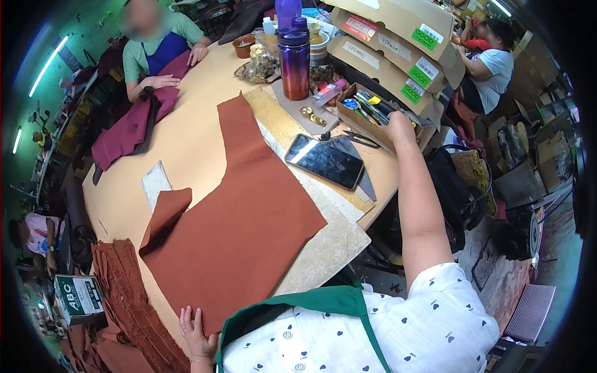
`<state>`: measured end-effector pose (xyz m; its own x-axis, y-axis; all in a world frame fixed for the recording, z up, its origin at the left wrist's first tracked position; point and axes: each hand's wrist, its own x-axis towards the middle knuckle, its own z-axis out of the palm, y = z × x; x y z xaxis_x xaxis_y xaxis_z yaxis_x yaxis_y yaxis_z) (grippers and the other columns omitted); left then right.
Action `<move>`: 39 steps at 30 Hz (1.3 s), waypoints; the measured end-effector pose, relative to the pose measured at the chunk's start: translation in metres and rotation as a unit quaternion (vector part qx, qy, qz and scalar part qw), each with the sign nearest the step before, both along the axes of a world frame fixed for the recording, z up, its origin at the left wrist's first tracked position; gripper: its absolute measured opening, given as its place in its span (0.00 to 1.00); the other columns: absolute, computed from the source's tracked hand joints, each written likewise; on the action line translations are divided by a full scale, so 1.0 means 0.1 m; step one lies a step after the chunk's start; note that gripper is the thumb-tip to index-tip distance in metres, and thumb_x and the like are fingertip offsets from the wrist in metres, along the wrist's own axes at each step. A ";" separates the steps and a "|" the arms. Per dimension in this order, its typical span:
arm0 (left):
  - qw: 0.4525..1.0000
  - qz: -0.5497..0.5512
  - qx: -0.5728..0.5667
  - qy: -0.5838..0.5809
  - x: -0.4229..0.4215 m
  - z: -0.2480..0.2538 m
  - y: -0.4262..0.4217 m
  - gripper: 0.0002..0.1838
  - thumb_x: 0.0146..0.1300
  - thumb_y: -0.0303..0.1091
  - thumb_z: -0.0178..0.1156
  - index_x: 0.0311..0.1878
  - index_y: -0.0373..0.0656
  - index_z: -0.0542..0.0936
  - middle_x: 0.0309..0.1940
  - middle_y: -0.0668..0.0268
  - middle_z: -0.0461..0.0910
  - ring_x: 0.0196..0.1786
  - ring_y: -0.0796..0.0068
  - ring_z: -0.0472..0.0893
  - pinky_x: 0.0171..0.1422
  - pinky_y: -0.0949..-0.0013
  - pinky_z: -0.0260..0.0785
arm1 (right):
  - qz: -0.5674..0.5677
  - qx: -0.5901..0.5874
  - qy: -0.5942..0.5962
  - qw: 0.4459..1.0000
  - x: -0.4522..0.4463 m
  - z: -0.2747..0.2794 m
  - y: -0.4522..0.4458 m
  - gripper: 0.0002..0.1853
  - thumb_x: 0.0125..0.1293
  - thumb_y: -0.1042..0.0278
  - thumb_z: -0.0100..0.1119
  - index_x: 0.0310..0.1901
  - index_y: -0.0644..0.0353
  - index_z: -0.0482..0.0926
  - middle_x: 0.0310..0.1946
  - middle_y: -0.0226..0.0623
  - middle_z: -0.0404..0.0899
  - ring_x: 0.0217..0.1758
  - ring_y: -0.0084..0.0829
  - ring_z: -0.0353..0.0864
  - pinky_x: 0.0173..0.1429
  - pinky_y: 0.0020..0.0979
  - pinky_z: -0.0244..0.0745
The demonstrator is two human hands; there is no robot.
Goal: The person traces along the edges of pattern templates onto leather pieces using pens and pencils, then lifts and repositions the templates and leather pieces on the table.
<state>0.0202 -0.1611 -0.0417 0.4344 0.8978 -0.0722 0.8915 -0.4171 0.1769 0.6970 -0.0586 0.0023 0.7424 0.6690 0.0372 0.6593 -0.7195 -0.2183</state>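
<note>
A large rust-brown piece of leather (242, 217) lies across the table, with a flap folded over on its left side. My left hand (196, 331) rests with fingers stretched out at the leather's lower corner, by the table's near edge. With my arm extended, my right hand (400, 128) is at the open cardboard box (373, 127) of pens and markers (372, 112). Its fingertips are hidden there, so I cannot make out whether they grip anything. A dark smartphone (324, 161) lies between the leather and the box. Scissors (362, 139) lie just in front of the box.
A purple-orange bottle (294, 62) stands at the back near stacked cardboard boxes (385, 53). A pale board (329, 245) lies under the leather. Across the table (193, 124), a person (158, 50) handles maroon material (127, 133). Brown scraps (127, 292) hang at the left edge.
</note>
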 end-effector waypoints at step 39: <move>0.903 -0.425 0.040 -0.055 5.59 0.45 1.62 0.36 0.52 0.43 0.59 0.63 0.48 0.58 0.63 0.64 0.57 0.69 0.61 0.51 0.64 0.42 0.51 | 0.121 0.041 0.043 0.991 0.42 0.17 -0.03 0.09 0.44 0.73 0.65 0.31 0.62 0.80 0.29 0.47 0.78 0.34 0.41 0.79 0.41 0.35 0.72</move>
<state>0.5795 0.0007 0.0036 0.9694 0.2369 0.0647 0.2218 -0.9577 0.1834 0.7388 -0.0617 0.0190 0.5626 0.8256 0.0429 0.7873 -0.5193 -0.3323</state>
